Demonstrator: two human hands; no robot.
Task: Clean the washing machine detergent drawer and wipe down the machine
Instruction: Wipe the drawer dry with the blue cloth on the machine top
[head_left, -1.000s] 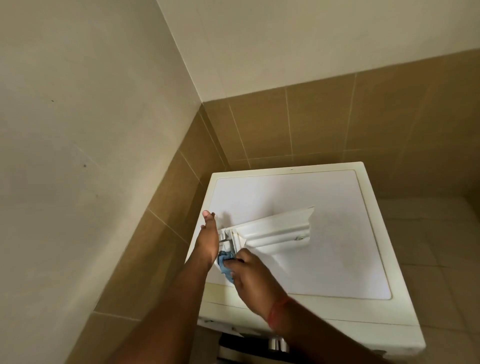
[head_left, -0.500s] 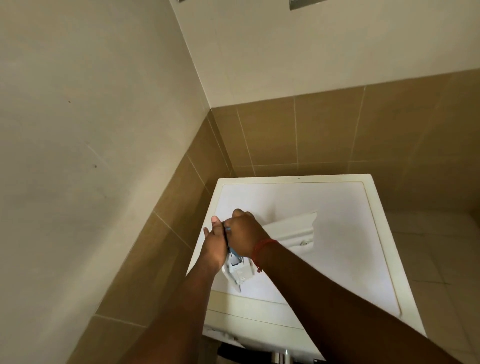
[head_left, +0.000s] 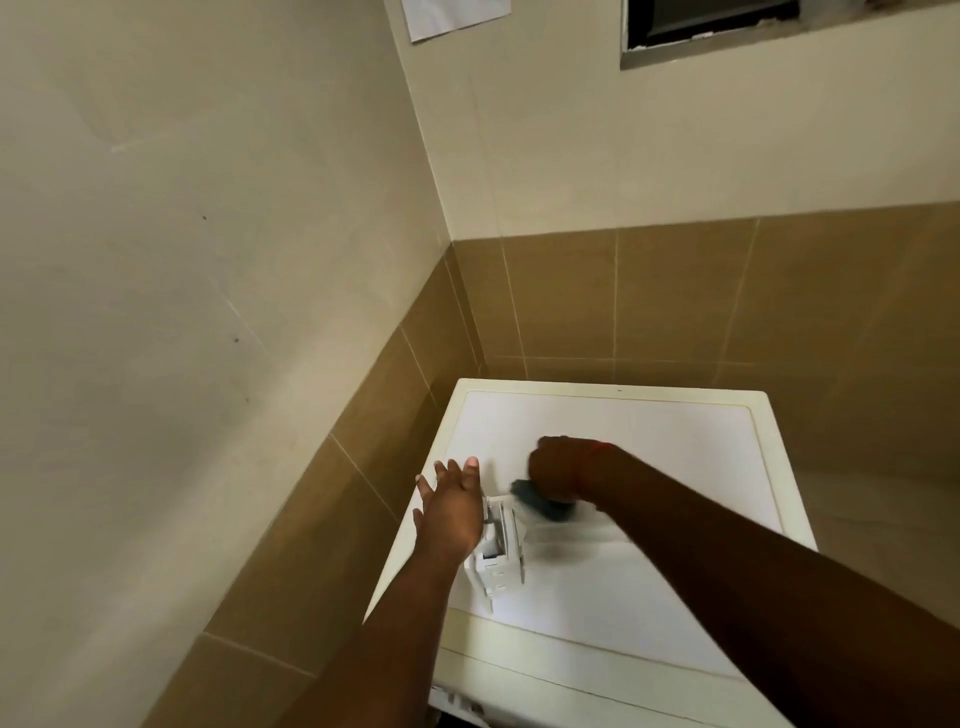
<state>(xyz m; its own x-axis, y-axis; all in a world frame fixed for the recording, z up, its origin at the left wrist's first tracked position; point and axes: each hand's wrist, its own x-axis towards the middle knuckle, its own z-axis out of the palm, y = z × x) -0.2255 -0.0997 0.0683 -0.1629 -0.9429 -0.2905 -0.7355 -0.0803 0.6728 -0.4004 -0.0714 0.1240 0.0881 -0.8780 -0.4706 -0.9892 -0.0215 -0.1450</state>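
The white detergent drawer (head_left: 497, 540) lies on the flat top of the washing machine (head_left: 649, 431), near the machine's front left corner, with one end pointing toward the camera. Only that near end shows clearly (the rest runs under the right forearm and is smeared by motion blur). A blue cloth (head_left: 540, 500) sits bunched on the drawer's far part, just under the right hand (head_left: 558, 470). That hand is turned palm down with its fingers curled over the cloth, gripping it against the drawer; a red thread band circles the wrist. The left hand (head_left: 451, 514) is beside the drawer's left edge, fingers straight and spread, palm facing the drawer; whether it touches the plastic cannot be told.

The machine stands in a corner. Brown tiles (head_left: 675, 296) cover the lower walls behind and to the left, with cream paint above. High on the back wall is the lower edge of a window (head_left: 711, 31), and a sheet of paper (head_left: 457, 15) hangs near the corner.
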